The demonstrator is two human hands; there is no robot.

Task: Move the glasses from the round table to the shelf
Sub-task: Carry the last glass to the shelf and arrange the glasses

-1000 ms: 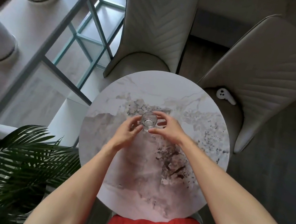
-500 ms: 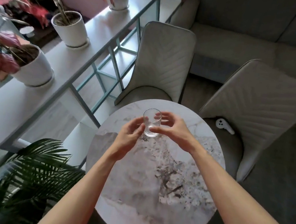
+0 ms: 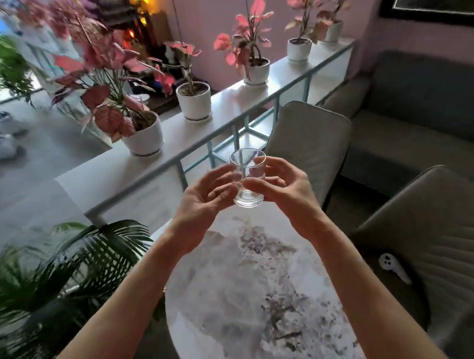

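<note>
A small clear glass point(image 3: 246, 177) hangs upright in the air above the far edge of the round marble table point(image 3: 256, 317). My right hand point(image 3: 282, 191) grips it from the right with thumb and fingers. My left hand point(image 3: 206, 199) touches its left side with the fingertips. The long white shelf point(image 3: 176, 129) runs diagonally behind the glass, from lower left to upper right. No other glass shows on the table.
Several white pots with pink-leaved plants point(image 3: 145, 134) stand along the shelf top. Two beige chairs point(image 3: 306, 146) sit behind the table, one with a white controller point(image 3: 393, 266) on its seat. A green palm point(image 3: 35, 282) is at lower left, a grey sofa point(image 3: 434, 115) at the back right.
Both hands have lifted the glass off the table and raised it toward the shelf. My head has tilted up, so the shelf top and its plants are in view.
</note>
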